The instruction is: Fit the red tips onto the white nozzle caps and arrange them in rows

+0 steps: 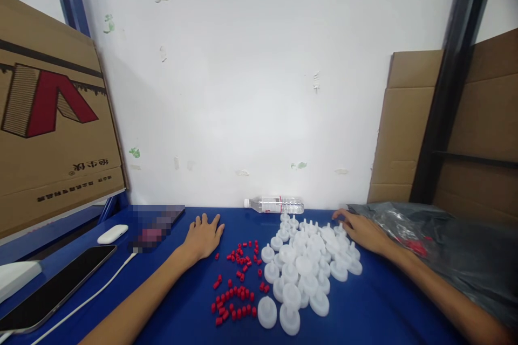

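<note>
My left hand (pixel 203 235) lies flat on the blue table (pixel 384 307), fingers stretched out, holding nothing, just left of a scatter of several small red caps (pixel 237 285). My right hand (pixel 360 230) rests palm down at the far right edge of a heap of several white plastic discs with stems (pixel 305 267). Its fingers reach toward the top of the heap and touch or nearly touch the discs. Whether it grips one I cannot make out.
A clear water bottle (pixel 275 205) lies against the white wall. A dark plastic bag (pixel 441 242) with red bits sits at the right. A phone (pixel 56 285), white cable (pixel 93 294) and white case (pixel 112 233) lie at left. Cardboard boxes (pixel 52 118) flank both sides.
</note>
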A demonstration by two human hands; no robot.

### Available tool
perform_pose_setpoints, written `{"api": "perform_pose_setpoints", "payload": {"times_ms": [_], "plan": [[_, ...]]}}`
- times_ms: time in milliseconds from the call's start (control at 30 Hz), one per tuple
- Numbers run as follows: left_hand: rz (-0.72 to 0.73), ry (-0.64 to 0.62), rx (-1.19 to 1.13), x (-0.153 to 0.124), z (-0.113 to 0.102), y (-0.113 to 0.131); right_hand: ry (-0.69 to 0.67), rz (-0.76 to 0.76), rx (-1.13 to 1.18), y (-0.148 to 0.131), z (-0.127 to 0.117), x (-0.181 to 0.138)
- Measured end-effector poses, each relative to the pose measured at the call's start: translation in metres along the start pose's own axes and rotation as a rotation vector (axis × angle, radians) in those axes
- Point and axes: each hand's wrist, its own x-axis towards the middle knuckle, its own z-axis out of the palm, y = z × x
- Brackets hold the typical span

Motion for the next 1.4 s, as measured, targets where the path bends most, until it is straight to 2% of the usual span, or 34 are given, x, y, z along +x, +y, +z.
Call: {"api": "perform_pose_setpoints", "payload": {"times_ms": [633,1400], "plan": [[0.006,0.011,0.0,0.0036,0.0056,-0.0023,-0.005,0.007,0.0,-0.0031,-0.0021,-0.0013],[0.0,-0.003,-0.024,0.002,0.0029,-0.001,-0.021,-0.003,-0.009,-0.0043,-0.0039,-0.0016]]}}
